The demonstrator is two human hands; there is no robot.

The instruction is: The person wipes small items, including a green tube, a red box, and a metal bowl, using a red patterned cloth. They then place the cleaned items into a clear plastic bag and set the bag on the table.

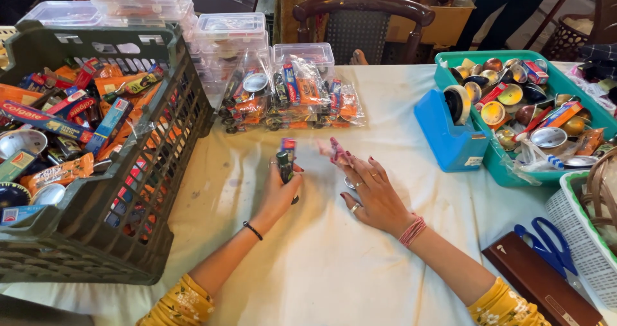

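Note:
My left hand (277, 194) rests on the white tablecloth (321, 262) and grips a small bundle of items (286, 159): a dark tube and a little red and blue packet, held upright. My right hand (375, 194) lies just to its right, fingers spread low over the cloth, fingertips pinching a small pink wrapped piece (337, 151). A small round metal item (349, 183) lies under that hand. Both wrists carry bands and the fingers wear rings.
A dark green crate (148, 191) of boxed tubes fills the left. Several clear filled bags (289, 98) lie ahead, lidded plastic boxes (230, 27) behind them. A blue tape dispenser (450, 130), teal tray (495, 165), blue scissors (546, 245), brown case (540, 284) and white basket (578, 223) stand right.

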